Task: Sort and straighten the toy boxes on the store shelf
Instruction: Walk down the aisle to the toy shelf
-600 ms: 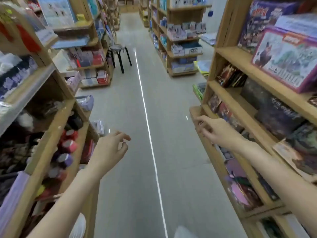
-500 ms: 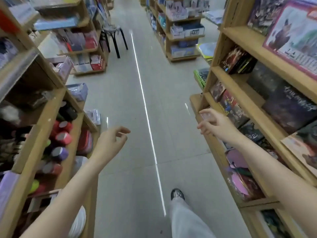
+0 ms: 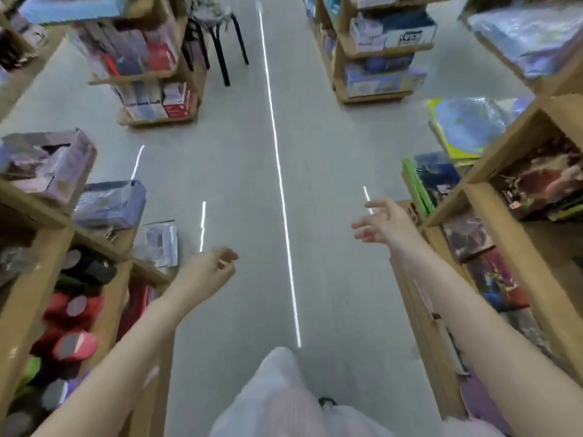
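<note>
Above the grey floor between wooden shelves of toy boxes, left hand and right hand hang empty, fingers loosely spread.

A pale grey floor runs down the aisle, streaked with thin bright reflections; the longest line stretches from the far end almost to the camera. At the top of the view a black-legged stool stands on the floor beside a far shelf unit. On the left, coloured cylinders in red, green and purple lie stacked on their sides, blurred. Plastic-wrapped packets sit near them.
</note>
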`<state>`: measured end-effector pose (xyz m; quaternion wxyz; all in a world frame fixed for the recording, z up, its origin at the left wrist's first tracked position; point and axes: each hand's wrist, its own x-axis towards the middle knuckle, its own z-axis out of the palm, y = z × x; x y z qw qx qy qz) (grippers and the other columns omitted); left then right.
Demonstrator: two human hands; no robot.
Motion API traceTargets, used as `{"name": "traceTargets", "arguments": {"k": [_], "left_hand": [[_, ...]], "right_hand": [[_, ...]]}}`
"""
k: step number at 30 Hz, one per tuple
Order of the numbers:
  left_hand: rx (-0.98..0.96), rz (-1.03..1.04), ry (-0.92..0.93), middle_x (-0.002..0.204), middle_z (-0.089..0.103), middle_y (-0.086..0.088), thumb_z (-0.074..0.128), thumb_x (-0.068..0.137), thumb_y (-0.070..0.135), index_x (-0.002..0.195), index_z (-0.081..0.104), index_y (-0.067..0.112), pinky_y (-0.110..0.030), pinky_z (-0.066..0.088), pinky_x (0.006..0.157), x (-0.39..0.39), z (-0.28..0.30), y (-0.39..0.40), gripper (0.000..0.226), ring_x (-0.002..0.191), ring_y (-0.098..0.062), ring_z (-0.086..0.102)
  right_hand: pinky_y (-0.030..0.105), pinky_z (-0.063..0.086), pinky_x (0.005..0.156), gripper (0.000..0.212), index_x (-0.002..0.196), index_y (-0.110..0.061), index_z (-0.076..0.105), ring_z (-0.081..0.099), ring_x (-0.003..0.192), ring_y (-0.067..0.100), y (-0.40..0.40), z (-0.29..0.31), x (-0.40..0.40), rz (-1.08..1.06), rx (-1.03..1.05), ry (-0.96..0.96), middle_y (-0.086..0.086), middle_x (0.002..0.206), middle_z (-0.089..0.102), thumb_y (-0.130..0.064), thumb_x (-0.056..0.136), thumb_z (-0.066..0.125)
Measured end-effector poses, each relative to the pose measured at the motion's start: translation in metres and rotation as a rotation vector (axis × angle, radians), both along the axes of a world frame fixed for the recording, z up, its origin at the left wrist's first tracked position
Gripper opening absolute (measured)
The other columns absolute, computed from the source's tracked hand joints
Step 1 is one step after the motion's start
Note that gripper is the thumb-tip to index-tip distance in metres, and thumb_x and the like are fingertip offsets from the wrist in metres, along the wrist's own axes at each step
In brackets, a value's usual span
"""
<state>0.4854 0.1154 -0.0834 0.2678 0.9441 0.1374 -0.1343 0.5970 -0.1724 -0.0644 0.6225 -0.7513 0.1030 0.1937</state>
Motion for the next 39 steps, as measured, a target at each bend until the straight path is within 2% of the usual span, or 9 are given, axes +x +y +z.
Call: {"name": "traceTargets", "arguments": {"k": [6, 11, 16, 21, 26, 28, 31, 36, 39], "left_hand": [[-0.152, 0.045, -0.070, 0.095, 0.065, 0.001, 0.055, 0.086, 0.006, 0.092, 0.061, 0.023, -0.025, 0.042, 0.074, 0.214, -0.036, 0.087, 0.018, 0.076, -0.013, 0.057], [-0.266, -0.051, -0.021, 0.089, 0.062, 0.015, 0.054, 0.089, 0.008, 0.086, 0.058, 0.032, -0.017, 0.039, 0.073, 0.402, 0.002, 0.144, 0.025, 0.084, -0.009, 0.060], [-0.181, -0.128, -0.019, 0.099, 0.063, 0.004, 0.052, 0.090, 0.009, 0.101, 0.063, 0.018, -0.012, 0.040, 0.063, 0.598, 0.002, 0.191, 0.018, 0.088, -0.013, 0.059], [-0.133, -0.060, -0.100, 0.104, 0.066, -0.002, 0.052, 0.089, 0.009, 0.103, 0.063, 0.015, -0.024, 0.043, 0.075, 0.795, -0.011, 0.231, 0.019, 0.086, -0.014, 0.058], [-0.174, 0.116, -0.301, 0.102, 0.061, -0.003, 0.051, 0.088, 0.003, 0.111, 0.059, 0.008, -0.018, 0.040, 0.067, 0.963, 0.030, 0.277, 0.024, 0.086, -0.015, 0.054], [-0.259, 0.236, -0.350, 0.102, 0.059, -0.004, 0.050, 0.089, 0.003, 0.114, 0.054, 0.006, -0.008, 0.039, 0.061, 1.026, 0.034, 0.298, 0.025, 0.088, -0.015, 0.053], [-0.368, 0.325, -0.341, 0.098, 0.060, -0.005, 0.048, 0.091, 0.006, 0.112, 0.048, 0.009, -0.013, 0.040, 0.064, 1.137, 0.025, 0.331, 0.021, 0.083, -0.013, 0.057], [-0.352, 0.220, -0.267, 0.089, 0.064, -0.001, 0.047, 0.090, 0.007, 0.103, 0.051, 0.012, -0.012, 0.041, 0.055, 1.334, 0.013, 0.388, 0.015, 0.077, -0.008, 0.060], [-0.215, 0.024, -0.239, 0.095, 0.064, -0.002, 0.050, 0.089, 0.012, 0.102, 0.052, 0.015, -0.024, 0.047, 0.069, 1.451, 0.030, 0.408, 0.014, 0.086, -0.016, 0.060]], "right_hand": [[0.022, 0.049, 0.056, 0.033, 0.113, -0.014, 0.041, 0.060, 0.061, 0.019, 0.098, -0.022, 0.213, 0.232, -0.221, -0.098, 0.005, 0.077, 0.063, -0.003, 0.083, 0.051], [0.037, 0.051, 0.069, 0.032, 0.115, -0.013, 0.042, 0.064, 0.072, 0.027, 0.149, 0.019, 0.388, 0.233, -0.278, -0.213, 0.013, 0.090, 0.064, -0.006, 0.085, 0.052], [0.039, 0.049, 0.075, 0.036, 0.115, -0.012, 0.044, 0.061, 0.068, 0.021, 0.170, 0.017, 0.569, 0.129, -0.486, -0.235, 0.002, 0.068, 0.061, -0.008, 0.080, 0.053], [0.037, 0.048, 0.078, 0.033, 0.113, -0.015, 0.045, 0.058, 0.074, 0.023, 0.221, 0.019, 0.780, 0.169, -0.485, -0.345, 0.006, 0.075, 0.061, -0.011, 0.082, 0.054], [0.020, 0.039, 0.056, 0.030, 0.115, -0.016, 0.047, 0.053, 0.075, 0.019, 0.286, 0.049, 0.968, 0.318, -0.491, -0.454, 0.008, 0.089, 0.057, -0.009, 0.086, 0.050], [0.020, 0.042, 0.063, 0.030, 0.115, -0.014, 0.048, 0.052, 0.081, 0.018, 0.312, 0.049, 1.038, 0.341, -0.473, -0.491, 0.005, 0.094, 0.056, -0.009, 0.086, 0.052], [0.036, 0.046, 0.080, 0.027, 0.111, -0.011, 0.053, 0.054, 0.082, 0.020, 0.340, 0.037, 1.146, 0.300, -0.457, -0.558, 0.006, 0.096, 0.058, -0.007, 0.085, 0.052], [0.021, 0.037, 0.074, 0.031, 0.117, -0.009, 0.050, 0.056, 0.090, 0.022, 0.381, 0.025, 1.315, 0.314, -0.549, -0.481, 0.009, 0.102, 0.060, -0.006, 0.086, 0.052], [0.026, 0.040, 0.082, 0.040, 0.125, -0.009, 0.043, 0.053, 0.096, 0.021, 0.394, 0.051, 1.410, 0.335, -0.593, -0.485, 0.012, 0.112, 0.056, -0.007, 0.086, 0.052]]}}
